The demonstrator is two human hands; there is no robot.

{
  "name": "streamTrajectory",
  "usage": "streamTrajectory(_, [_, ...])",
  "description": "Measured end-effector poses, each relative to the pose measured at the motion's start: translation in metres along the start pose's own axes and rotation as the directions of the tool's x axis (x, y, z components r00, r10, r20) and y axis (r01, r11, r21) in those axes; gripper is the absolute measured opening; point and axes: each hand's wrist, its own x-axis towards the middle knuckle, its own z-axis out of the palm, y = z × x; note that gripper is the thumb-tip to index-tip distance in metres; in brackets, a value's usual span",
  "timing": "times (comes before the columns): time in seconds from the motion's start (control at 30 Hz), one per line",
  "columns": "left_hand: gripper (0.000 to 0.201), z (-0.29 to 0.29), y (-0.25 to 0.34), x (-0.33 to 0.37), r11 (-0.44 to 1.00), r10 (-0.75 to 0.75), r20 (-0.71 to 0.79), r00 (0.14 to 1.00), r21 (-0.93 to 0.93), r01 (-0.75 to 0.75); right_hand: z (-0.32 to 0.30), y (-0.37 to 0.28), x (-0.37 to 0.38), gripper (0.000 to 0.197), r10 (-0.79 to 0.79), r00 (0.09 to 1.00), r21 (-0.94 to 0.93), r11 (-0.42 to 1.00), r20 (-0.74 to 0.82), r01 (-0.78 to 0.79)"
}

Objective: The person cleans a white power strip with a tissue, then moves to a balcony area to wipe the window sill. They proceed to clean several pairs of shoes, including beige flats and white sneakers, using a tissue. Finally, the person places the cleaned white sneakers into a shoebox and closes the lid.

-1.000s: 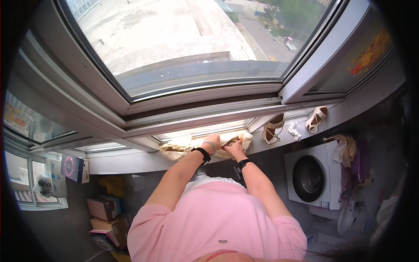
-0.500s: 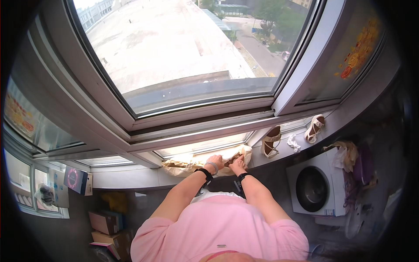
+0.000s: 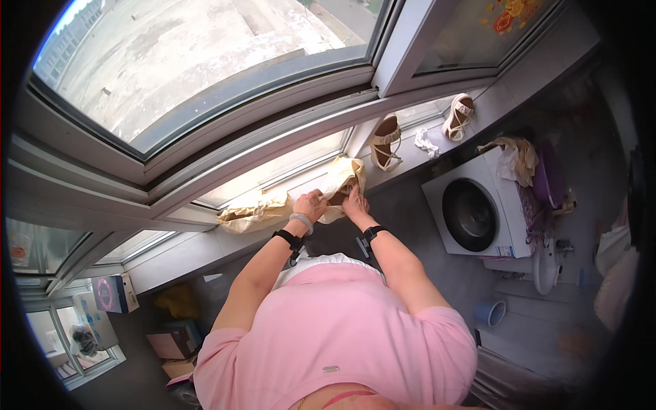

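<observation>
above a pale tiled windowsill [image 3: 181, 258], the left hand [image 3: 310, 204] pinches crumpled cream papery wrapping [image 3: 344, 172]; the right hand [image 3: 354, 204] touches it, grip unclear.

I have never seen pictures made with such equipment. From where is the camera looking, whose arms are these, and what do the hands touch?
No robot here: these are a person's bare arms. The wide camera sits on the head and looks down, so straight edges bend. The left hand and right hand touch crumpled cream wrapping on the windowsill; what is inside is unclear. Farther right on the sill are two strappy shoes, with crumpled white material between them.
</observation>
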Motion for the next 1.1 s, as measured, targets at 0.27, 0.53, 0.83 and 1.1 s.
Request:
streamTrajectory(0.27, [0.042, -0.035, 0.045, -0.022, 0.968, 0.216, 0.372, 0.903, -0.205, -0.147, -0.027, 0.057, -0.056, 0.063, -0.198, 0.956, 0.124, 0.966, -0.216, 0.228])
streamTrajectory(0.53, [0.058, -0.049, 0.09, -0.009, 0.864, 0.145, 0.273, 0.951, -0.503, 0.012, -0.08, 0.072, -0.108, 0.059, -0.203, 0.865, 0.144, 0.944, -0.458, 0.298])
streamTrajectory(0.83, [0.034, -0.031, 0.151, 0.002, 0.758, 0.293, 0.45, 0.844, -0.647, 0.081, -0.122, 0.097, -0.15, 0.059, -0.228, 0.717, 0.128, 0.905, -0.658, 0.405])
streamTrajectory(1.1, [0.016, -0.037, 0.182, -0.013, 0.533, 0.491, 0.473, 0.731, -0.827, 0.178, -0.145, 0.117, -0.175, 0.061, 0.067, 0.606, 0.276, 0.925, -0.793, 0.26])
